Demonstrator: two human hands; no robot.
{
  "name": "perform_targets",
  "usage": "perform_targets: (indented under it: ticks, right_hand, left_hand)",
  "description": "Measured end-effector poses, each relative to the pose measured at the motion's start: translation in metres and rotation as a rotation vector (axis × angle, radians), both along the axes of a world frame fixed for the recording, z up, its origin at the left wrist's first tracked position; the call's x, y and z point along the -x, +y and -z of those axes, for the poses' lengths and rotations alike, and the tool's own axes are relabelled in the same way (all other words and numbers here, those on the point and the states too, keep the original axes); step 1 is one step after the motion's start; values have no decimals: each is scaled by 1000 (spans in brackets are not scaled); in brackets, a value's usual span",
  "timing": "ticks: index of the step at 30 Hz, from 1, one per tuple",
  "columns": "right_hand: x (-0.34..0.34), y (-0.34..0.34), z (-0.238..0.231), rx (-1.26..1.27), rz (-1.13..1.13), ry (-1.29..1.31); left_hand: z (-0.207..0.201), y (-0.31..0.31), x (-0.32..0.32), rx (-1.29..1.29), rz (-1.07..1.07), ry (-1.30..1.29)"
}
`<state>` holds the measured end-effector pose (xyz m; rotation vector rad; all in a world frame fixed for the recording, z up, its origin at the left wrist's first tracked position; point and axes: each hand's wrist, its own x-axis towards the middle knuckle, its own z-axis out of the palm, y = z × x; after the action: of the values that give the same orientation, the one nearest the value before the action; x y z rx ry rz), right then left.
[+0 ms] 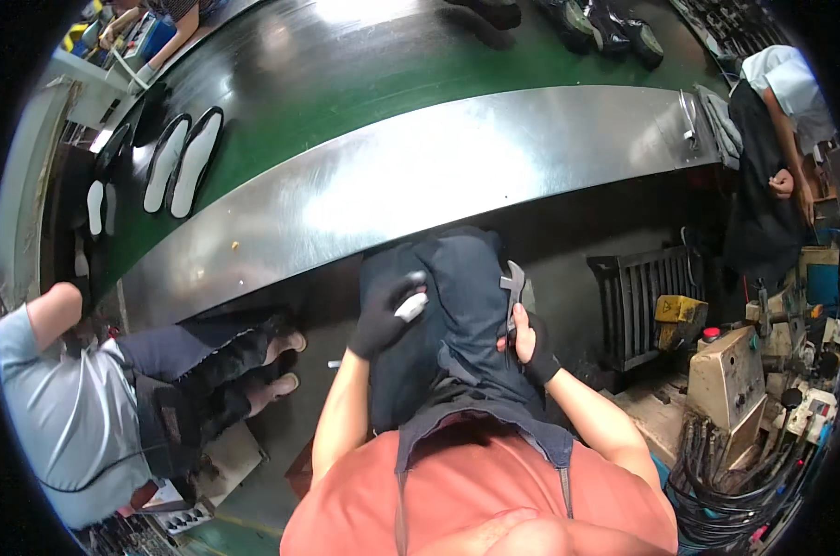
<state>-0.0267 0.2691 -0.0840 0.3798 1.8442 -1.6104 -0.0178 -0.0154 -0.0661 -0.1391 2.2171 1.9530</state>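
My right hand (534,347), in a dark fingerless glove, is closed around a grey metal adjustable wrench (512,285). The wrench stands with its jaw end pointing away from me, above my right thigh. Over my left thigh is my left hand (381,320), also in a dark glove, with its fingers curled. White and pale grey patches show at its thumb and fingertips; whether they are finger wraps or a small held thing I cannot make out. My dark apron (475,264) covers my lap beneath both hands.
A shiny metal ledge (420,176) crosses ahead, edging a green conveyor belt (281,139). Dark shoes with pale soles (195,162) lie at left. People stand at left and right. A control box (726,375) with a red button, cables (726,500) and a black crate (644,301) are at right.
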Motion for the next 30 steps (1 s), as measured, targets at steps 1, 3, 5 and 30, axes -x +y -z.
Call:
perform_targets:
  ticks: [1,3,5,30]
  right_hand:
    - [-2,1,3,-29,11,6]
    - [-2,1,13,-9,36,-29]
    - [-1,4,21,-27,3,-77]
    - [1,-33,-14,-212,84,-195]
  left_hand:
    - [4,1,-17,-302,-182,-146]
    - [8,-9,-29,-300,-189,-103]
    - [7,-10,-27,-341,-203,-110]
    - [-20,-429,149,1327,-985,-281]
